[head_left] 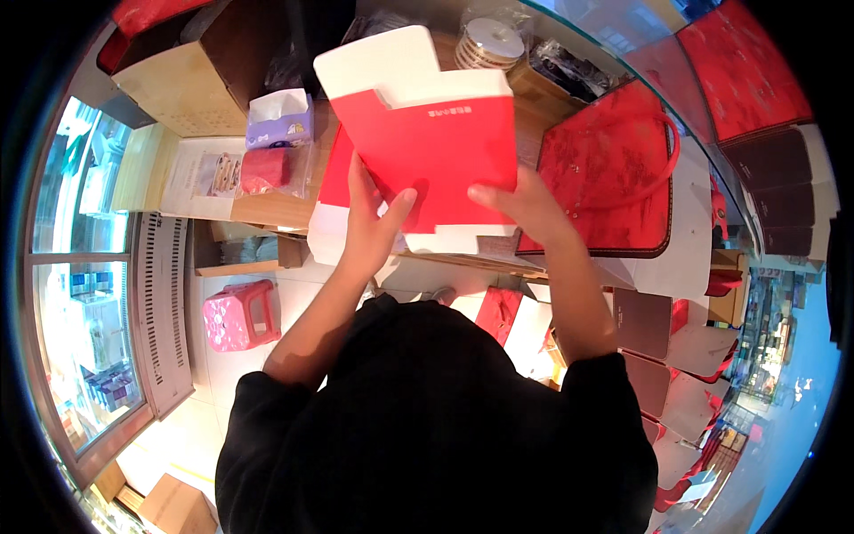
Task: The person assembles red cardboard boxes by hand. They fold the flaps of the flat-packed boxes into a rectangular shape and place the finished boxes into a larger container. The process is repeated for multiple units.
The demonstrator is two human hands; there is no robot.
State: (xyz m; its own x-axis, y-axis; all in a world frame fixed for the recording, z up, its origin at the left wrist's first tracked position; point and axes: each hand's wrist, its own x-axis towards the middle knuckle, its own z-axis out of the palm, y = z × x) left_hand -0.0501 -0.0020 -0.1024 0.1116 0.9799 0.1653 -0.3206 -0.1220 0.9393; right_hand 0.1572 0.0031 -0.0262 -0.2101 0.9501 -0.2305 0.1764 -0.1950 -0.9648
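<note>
Both my hands hold up a red folding carton (436, 160) with white flaps at its top and bottom edges. My left hand (375, 218) is closed on its lower left part, thumb in front. On the right edge my right hand (525, 206) grips it, thumb on the red face and the other fingers mostly hidden behind. Behind the carton, partly covered, more red and white card lies on the wooden table. To the right of my right hand rests a red patterned case (605, 169) with a red carrying handle (673, 151).
A purple tissue box (280, 120) and a red packet (265, 171) stand on the table's left. Behind the carton is a ribbon roll (489, 44). A large cardboard box (200, 76) stands far left. A pink stool (240, 316) is on the floor; dark boxes (642, 322) are stacked at right.
</note>
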